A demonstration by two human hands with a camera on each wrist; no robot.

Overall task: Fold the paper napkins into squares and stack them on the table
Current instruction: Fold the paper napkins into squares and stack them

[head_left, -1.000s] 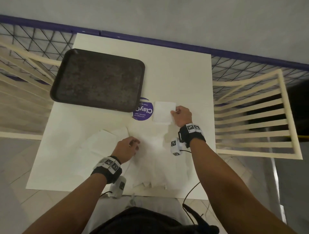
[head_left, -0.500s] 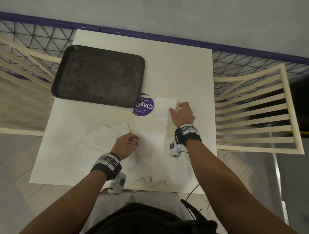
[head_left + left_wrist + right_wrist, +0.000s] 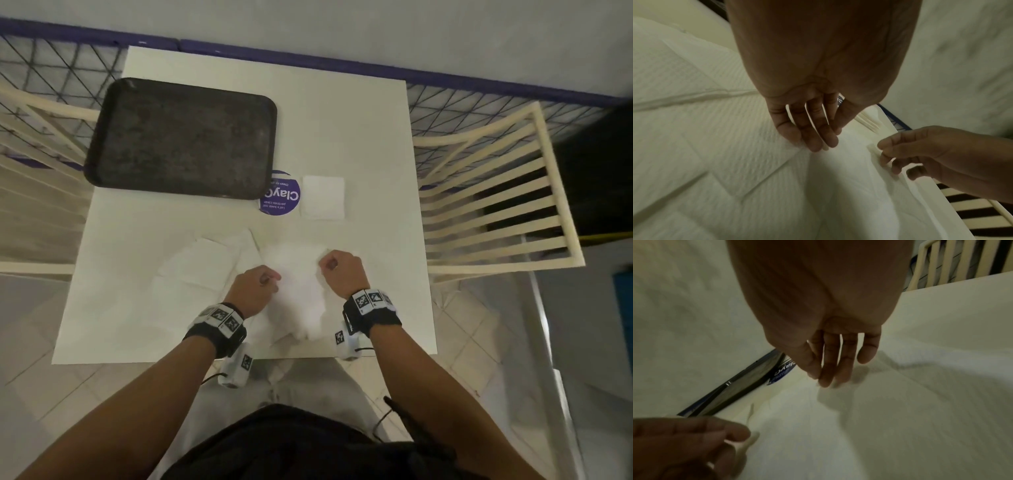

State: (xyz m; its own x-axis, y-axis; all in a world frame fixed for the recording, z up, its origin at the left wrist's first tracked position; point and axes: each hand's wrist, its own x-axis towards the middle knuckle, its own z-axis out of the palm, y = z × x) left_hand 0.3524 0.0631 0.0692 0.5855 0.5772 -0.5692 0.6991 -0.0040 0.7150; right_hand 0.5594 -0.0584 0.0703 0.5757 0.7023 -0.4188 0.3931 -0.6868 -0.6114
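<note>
One folded white napkin square (image 3: 323, 197) lies flat on the white table (image 3: 376, 137), to the right of a purple sticker. Several unfolded napkins (image 3: 202, 270) sprawl over the table's front half. My left hand (image 3: 270, 279) and right hand (image 3: 325, 263) sit side by side over the pile, each pinching an edge of the top loose napkin (image 3: 298, 274). In the left wrist view, the left fingertips (image 3: 816, 146) pinch a napkin corner, while the right hand (image 3: 890, 155) nips the opposite edge. The right wrist view shows the right fingertips (image 3: 825, 381) meeting on the paper.
A dark empty tray (image 3: 181, 137) sits at the table's back left, overlapping a round purple sticker (image 3: 282, 198). A cream slatted chair (image 3: 496, 205) stands to the right and another to the left. Some napkins hang over the table's front edge (image 3: 294, 339).
My right hand has let go of the folded square and drawn back to the loose napkin, where it now pinches an edge. The left hand has stayed on the pile.
</note>
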